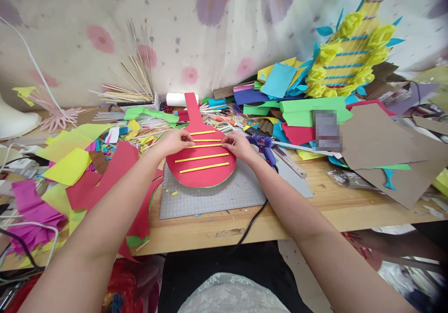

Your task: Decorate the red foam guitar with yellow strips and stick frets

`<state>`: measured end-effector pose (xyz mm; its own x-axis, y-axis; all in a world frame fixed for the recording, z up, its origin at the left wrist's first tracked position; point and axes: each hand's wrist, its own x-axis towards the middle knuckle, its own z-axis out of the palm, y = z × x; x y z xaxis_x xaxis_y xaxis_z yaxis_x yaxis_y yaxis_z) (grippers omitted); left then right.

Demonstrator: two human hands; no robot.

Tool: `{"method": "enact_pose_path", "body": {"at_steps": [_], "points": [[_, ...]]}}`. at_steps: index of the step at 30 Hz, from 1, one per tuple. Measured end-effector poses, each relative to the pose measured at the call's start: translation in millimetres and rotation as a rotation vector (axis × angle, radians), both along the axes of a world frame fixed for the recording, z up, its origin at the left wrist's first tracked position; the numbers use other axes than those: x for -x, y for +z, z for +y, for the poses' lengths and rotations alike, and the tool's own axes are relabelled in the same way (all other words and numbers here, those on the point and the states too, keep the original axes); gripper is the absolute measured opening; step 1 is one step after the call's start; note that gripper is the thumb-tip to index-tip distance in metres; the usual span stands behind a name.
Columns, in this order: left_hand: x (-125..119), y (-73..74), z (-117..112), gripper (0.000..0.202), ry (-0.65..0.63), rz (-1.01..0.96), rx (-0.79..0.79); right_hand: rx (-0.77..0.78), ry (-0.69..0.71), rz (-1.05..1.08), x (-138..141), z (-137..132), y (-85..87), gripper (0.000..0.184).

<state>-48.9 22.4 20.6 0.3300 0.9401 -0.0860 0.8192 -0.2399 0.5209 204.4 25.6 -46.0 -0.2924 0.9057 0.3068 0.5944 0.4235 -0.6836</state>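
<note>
A red instrument-shaped cutout [201,177], with a round body and a narrow neck pointing away from me, lies on the grey cutting mat [213,203]. Several thin yellow strips cross its body roughly parallel. My left hand [177,142] has its fingers pinched at the left end of one yellow strip [205,145], near the middle of the body. At that strip's right end, the fingers of my right hand [238,145] are pinched too. Fingertips hide both ends of the strip. Just right of my right hand lies a purple glue gun [263,147].
Red paper scraps [115,173] and yellow paper [70,166] crowd the left. A metal ruler [290,161] lies on the mat's right side. Grey-brown cardboard [388,140] covers the right. Behind stands a yellow-flowered paper guitar [345,65]. A black cord [250,229] hangs over the table edge.
</note>
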Motion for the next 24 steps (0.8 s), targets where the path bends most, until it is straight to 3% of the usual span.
{"method": "enact_pose_path", "body": {"at_steps": [11, 24], "points": [[-1, 12.3, -5, 0.021, -0.057, 0.232, -0.037, 0.022, -0.026, 0.044, 0, -1, -0.1, 0.003], [-5, 11.8, -4, 0.022, -0.045, 0.309, -0.028, 0.006, -0.066, 0.12, 2, -3, -0.9, 0.004]]}}
